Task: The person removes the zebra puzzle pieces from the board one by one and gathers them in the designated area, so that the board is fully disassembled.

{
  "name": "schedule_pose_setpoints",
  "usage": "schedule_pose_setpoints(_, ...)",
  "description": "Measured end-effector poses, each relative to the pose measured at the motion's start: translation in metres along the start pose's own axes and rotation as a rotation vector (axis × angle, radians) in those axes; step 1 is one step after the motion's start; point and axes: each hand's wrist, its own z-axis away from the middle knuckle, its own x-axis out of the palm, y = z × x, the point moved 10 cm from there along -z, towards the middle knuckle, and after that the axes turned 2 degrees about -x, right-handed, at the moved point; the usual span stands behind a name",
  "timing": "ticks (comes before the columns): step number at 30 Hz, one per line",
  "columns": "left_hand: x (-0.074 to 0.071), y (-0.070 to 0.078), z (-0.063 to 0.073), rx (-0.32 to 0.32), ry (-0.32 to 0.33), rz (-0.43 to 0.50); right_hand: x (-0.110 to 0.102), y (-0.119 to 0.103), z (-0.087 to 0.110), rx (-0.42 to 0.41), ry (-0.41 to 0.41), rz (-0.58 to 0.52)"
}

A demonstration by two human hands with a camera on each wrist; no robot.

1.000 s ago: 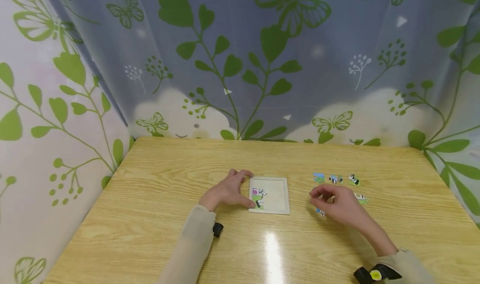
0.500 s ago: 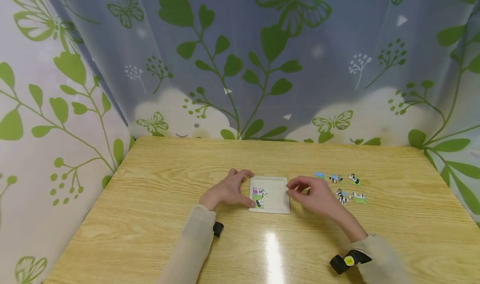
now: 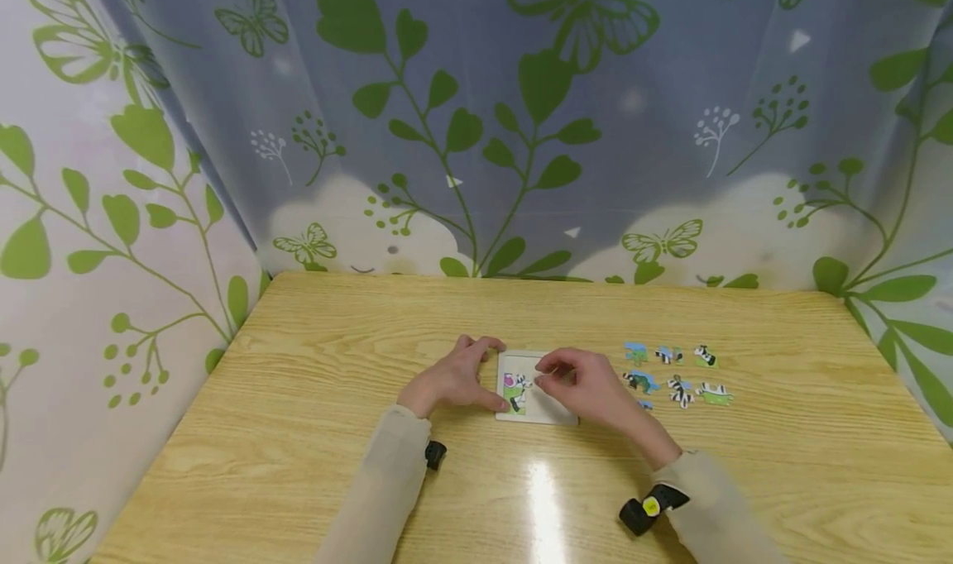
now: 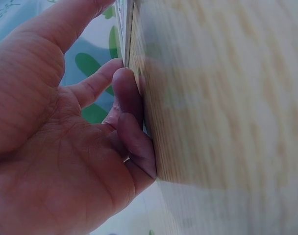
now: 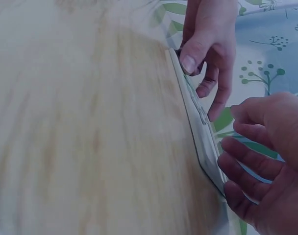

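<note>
My left hand (image 3: 456, 378) rests at the left side of a square puzzle tray (image 3: 551, 415), thumb at its lower left corner and fingers at the upper one. Joined puzzle pieces (image 3: 515, 394) with a zebra picture lie inside at the left. Over the tray's right half, my right hand (image 3: 584, 382) pinches a small puzzle piece, mostly hidden by the fingers. In the right wrist view, the right fingers (image 5: 252, 161) hang close beside the tray (image 5: 208, 152). From the left wrist, my left fingers (image 4: 132, 98) curl against the tabletop by the tray edge.
Several loose puzzle pieces lie in rows on the wooden table (image 3: 357, 324) to the right, among them a panda-like piece (image 3: 705, 355) and a striped piece (image 3: 681, 391). My right forearm partly covers a lower piece (image 3: 645, 404). A patterned curtain (image 3: 476, 134) stands behind the table.
My right hand has moved left from the loose pieces to above the tray, uncovering pieces it hid before. My left hand and the tray stay put.
</note>
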Motion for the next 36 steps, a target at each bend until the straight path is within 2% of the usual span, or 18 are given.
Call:
schedule_pose_setpoints(4,0.000,0.000,0.000,0.001,0.001,0.000,0.006,-0.001,-0.003,-0.011,0.005,0.037)
schedule_pose_setpoints(18,0.001,0.000,-0.001,0.004,-0.007,-0.005,0.024,-0.001,-0.012,0.021,-0.060,0.205)
schedule_pose_setpoints(26,0.001,-0.001,-0.001,-0.001,-0.004,-0.010,0.026,0.001,-0.013,0.065,-0.049,0.211)
schedule_pose_setpoints(36,0.001,0.000,-0.001,-0.009,-0.007,-0.014,0.024,0.001,-0.013,0.059,-0.019,0.186)
